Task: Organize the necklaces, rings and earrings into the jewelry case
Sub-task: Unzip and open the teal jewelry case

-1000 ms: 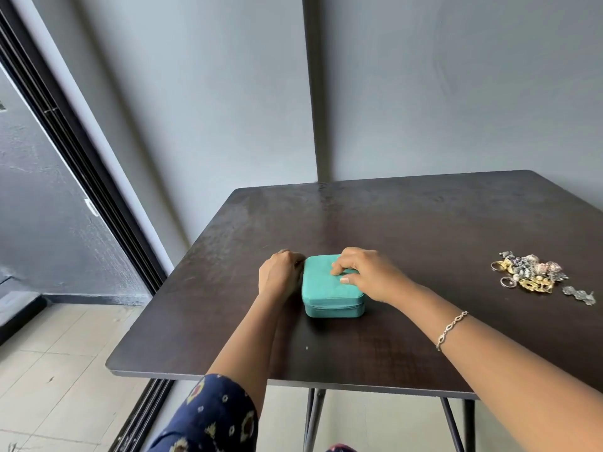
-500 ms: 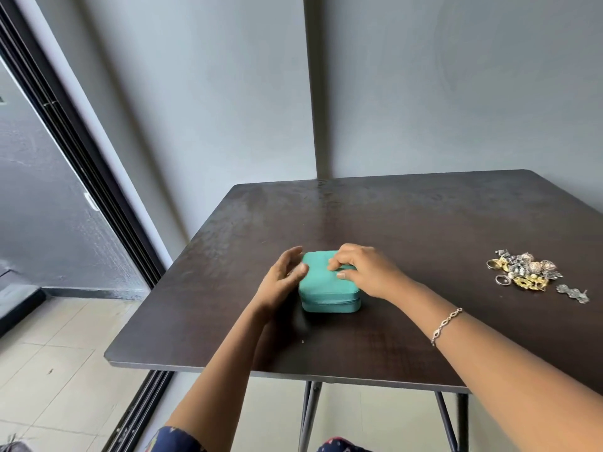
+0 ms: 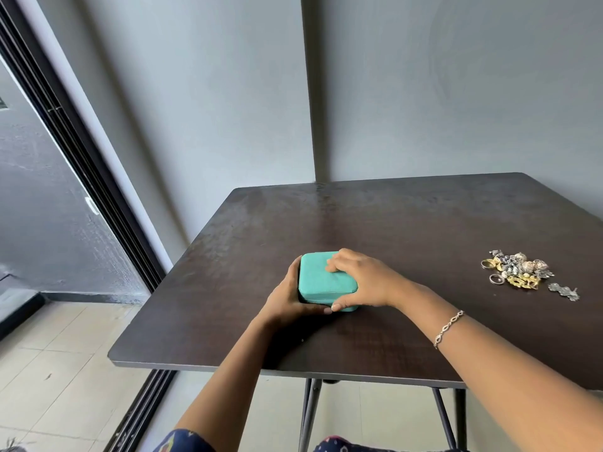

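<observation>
Head view shows a small turquoise jewelry case [image 3: 321, 282] lying closed and flat on a dark table [image 3: 391, 223], close to the person's edge of it. The left hand [image 3: 285, 301] grips the case from its left side: the fingers curl around the far left corner and the thumb lies along the near wall. The right hand [image 3: 362, 283] holds the case from its right side, with curled fingers resting on the lid and the thumb pressed against the near wall, next to the left thumb.

Well apart from the case, to its right, a pile of jewelry [image 3: 518, 270] lies on the table, with gold and silver pieces mixed together and one loose ring [image 3: 496, 279] at the edge nearest the case. No piece is in the case yet.

I judge the case to be light, with a stiff shell under a soft, suede-like cover, so it gives good grip to fingers but can slide on the smooth table. A seam runs around its wall, probably a zipper; I cannot see the pull. It seems best to hold the lower half firmly with one hand and work along the seam with the other.
</observation>
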`<state>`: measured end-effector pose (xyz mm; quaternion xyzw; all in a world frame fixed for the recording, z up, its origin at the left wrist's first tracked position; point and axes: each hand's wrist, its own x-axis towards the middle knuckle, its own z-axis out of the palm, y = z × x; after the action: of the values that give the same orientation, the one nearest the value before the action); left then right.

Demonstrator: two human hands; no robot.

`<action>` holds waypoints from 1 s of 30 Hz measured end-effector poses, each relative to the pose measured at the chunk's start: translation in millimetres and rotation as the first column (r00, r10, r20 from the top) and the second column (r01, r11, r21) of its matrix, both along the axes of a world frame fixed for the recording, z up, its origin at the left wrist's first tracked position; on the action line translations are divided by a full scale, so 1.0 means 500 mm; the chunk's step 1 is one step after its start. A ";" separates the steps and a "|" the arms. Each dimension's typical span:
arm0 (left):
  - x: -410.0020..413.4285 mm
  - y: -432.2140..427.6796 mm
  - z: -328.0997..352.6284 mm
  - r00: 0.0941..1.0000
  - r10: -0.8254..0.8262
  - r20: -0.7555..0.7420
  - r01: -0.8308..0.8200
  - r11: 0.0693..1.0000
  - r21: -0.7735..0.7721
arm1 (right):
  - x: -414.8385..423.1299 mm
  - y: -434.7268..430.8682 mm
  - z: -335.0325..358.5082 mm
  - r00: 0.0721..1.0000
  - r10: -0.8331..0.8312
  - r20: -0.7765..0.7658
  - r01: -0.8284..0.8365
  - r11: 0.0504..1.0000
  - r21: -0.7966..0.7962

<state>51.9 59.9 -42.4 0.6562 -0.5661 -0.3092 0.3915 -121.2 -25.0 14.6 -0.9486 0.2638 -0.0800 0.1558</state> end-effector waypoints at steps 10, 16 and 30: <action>-0.005 0.003 0.007 1.000 0.017 -0.007 -0.017 1.000 0.016 | -0.002 0.002 0.001 1.000 0.012 0.026 -0.007 0.982 -0.187; 0.002 -0.001 -0.009 0.996 0.024 -0.089 -0.023 1.000 0.009 | 0.000 -0.004 0.025 1.000 0.013 0.017 -0.011 0.990 -0.140; -0.001 -0.002 -0.010 0.999 0.012 -0.043 -0.012 1.000 0.009 | 0.043 -0.104 0.096 0.968 -0.093 0.231 0.012 0.944 0.330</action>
<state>51.6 59.0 -47.5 0.6546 -0.5522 -0.3234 0.4025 -99.5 -77.0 62.8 -0.8852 0.2777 -0.1552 0.3394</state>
